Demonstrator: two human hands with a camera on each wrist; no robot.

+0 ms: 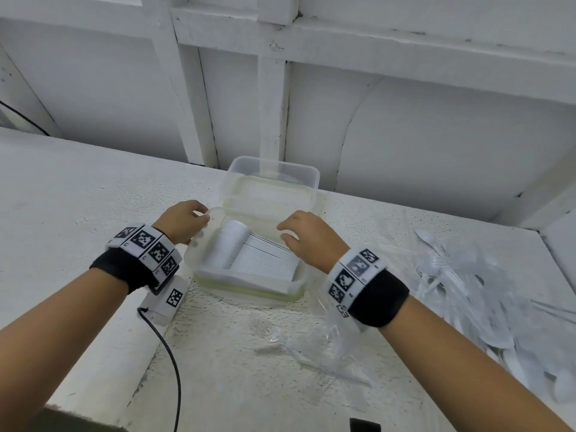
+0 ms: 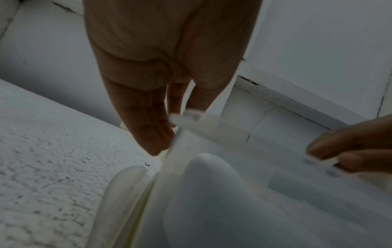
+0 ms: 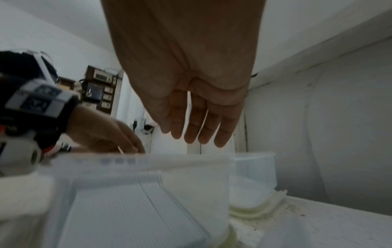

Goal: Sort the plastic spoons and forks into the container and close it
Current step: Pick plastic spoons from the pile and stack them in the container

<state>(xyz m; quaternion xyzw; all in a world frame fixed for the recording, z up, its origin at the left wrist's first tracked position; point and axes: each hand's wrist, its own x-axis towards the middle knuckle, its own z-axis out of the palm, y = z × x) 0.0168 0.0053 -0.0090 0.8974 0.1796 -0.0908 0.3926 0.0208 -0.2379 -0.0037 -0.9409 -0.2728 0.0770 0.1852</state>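
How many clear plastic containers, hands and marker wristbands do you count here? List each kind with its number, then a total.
Clear plastic containers: 2 (near container, far container)
Hands: 2 (left hand, pinching the lid; right hand)
Marker wristbands: 2 (left wristband, right wristband)
Total: 6

A clear plastic container [image 1: 249,275] with a pale green rim sits on the white tabletop [image 1: 78,188], filled with a neat row of white plastic spoons [image 1: 249,254], bowls toward the left. Its translucent lid [image 1: 202,232] stands tilted along the left edge. A loose heap of clear plastic cutlery [image 1: 467,291] lies to the right.
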